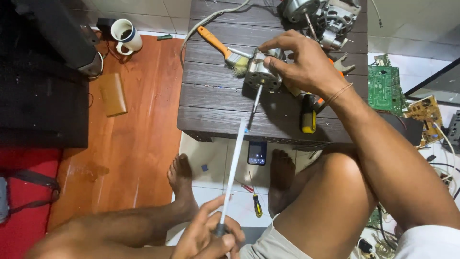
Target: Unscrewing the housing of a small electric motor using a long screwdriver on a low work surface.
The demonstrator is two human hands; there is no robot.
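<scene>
Down from the head camera, the dark slatted worktop (215,103) serves as the landmark. On its middle sits a small silver motor (261,72), its thin shaft pointing toward the worktop's near edge. The right hand (304,60) lies over the motor from the far right side, its grip closed around the metal housing with fingers curled over the top.

Below the worktop's near edge, close to the camera, the left hand (211,237) has its grip pressed together around the dark handle of a long screwdriver (234,168). The pale shank runs up from that hand, and its tip reaches the worktop's near edge, just by the end of the motor shaft; whether tip and shaft touch is hard to tell, since the shank is blurred.

Just left of the motor on the worktop lies an orange-handled paintbrush (223,48), bristles against the housing. A yellow-and-black tool (308,115) lies on the worktop under the right wrist. At the worktop's far edge stands a larger motor assembly (326,17). Right of the worktop lies a green circuit board (384,88). Under the worktop, on the tiled floor between the bare feet, lie a phone (257,152) and a small screwdriver (257,204). Left of the worktop, a white mug (127,34) stands on the orange floor.
</scene>
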